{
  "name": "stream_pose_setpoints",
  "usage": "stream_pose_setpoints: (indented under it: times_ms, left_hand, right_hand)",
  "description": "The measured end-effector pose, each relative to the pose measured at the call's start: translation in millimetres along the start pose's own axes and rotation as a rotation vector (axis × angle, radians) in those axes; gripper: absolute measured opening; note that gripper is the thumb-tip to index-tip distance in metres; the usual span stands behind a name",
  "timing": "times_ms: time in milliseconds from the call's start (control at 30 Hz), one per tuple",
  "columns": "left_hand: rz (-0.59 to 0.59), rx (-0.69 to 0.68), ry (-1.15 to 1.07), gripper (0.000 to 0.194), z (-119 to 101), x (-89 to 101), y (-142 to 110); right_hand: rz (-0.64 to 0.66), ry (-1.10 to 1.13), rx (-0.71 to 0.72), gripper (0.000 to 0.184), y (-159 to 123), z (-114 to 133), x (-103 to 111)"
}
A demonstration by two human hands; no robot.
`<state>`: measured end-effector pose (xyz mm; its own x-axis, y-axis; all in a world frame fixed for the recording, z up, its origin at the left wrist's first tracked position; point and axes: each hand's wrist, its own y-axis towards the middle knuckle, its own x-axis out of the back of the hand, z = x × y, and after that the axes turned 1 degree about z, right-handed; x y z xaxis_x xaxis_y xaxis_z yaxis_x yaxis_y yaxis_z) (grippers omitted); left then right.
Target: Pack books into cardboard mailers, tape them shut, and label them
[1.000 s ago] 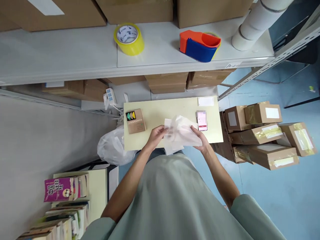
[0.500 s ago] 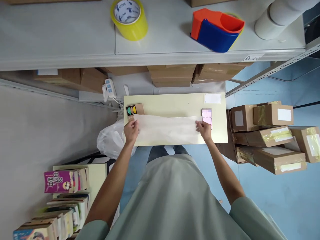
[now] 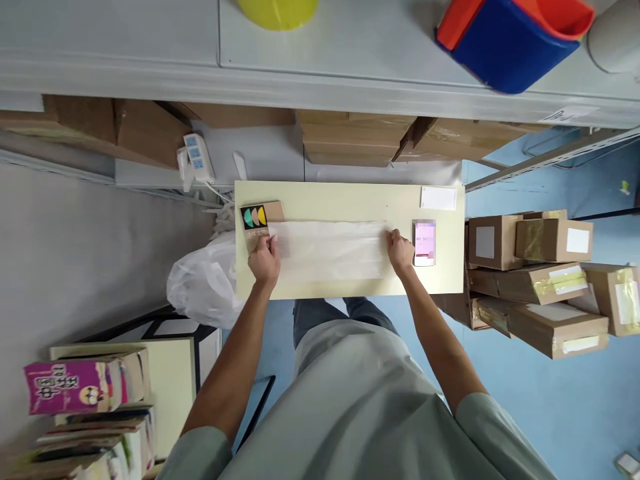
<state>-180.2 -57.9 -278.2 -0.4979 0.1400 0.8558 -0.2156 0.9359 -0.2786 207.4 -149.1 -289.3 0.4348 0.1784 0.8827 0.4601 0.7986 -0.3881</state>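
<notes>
A long white sheet of thin paper (image 3: pixel 330 250) lies spread flat across the pale yellow table (image 3: pixel 350 200). My left hand (image 3: pixel 265 257) pinches the sheet's left end, right beside a small brown box (image 3: pixel 260 219) with coloured half-circles on it. My right hand (image 3: pixel 400 250) grips the sheet's right end, just left of a phone (image 3: pixel 425 243) with a pink screen. Both hands have their fingers closed on the paper.
A white card (image 3: pixel 439 198) lies at the table's far right corner. Taped cardboard boxes (image 3: pixel 540 267) are stacked to the right, a white plastic bag (image 3: pixel 203 287) hangs at the left. A shelf (image 3: pixel 300 73) overhead holds a blue-orange tape dispenser (image 3: pixel 510 33). Books (image 3: pixel 75 387) stand lower left.
The crumpled sheet was pulled out between my hands and laid flat on the table. My hands moved apart to its two ends; the view tilted down and closer.
</notes>
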Motion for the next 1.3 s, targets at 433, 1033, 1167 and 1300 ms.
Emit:
stream_pose_setpoints:
  times_ms: [433, 1033, 1167, 1300]
  left_hand:
    - [0.359, -0.707, -0.021, 0.069, -63, -68.1, -53]
    - [0.350, -0.633, -0.014, 0.085, -51, -55.8, -40]
    - [0.142, -0.491, -0.042, 0.086, -27, -20.9, -31]
    - [-0.115, -0.206, 0.007, 0.091, 19, 12.7, -9]
  right_hand:
    - [0.073, 0.060, 0.562, 0.076, -50, 87, -54]
    - [-0.050, 0.023, 0.462, 0.087, -33, 29, -46]
    - [-0.066, 0.038, 0.488, 0.087, -53, 61, -48]
    - [0.007, 0.072, 0.648, 0.086, -83, 126, -66]
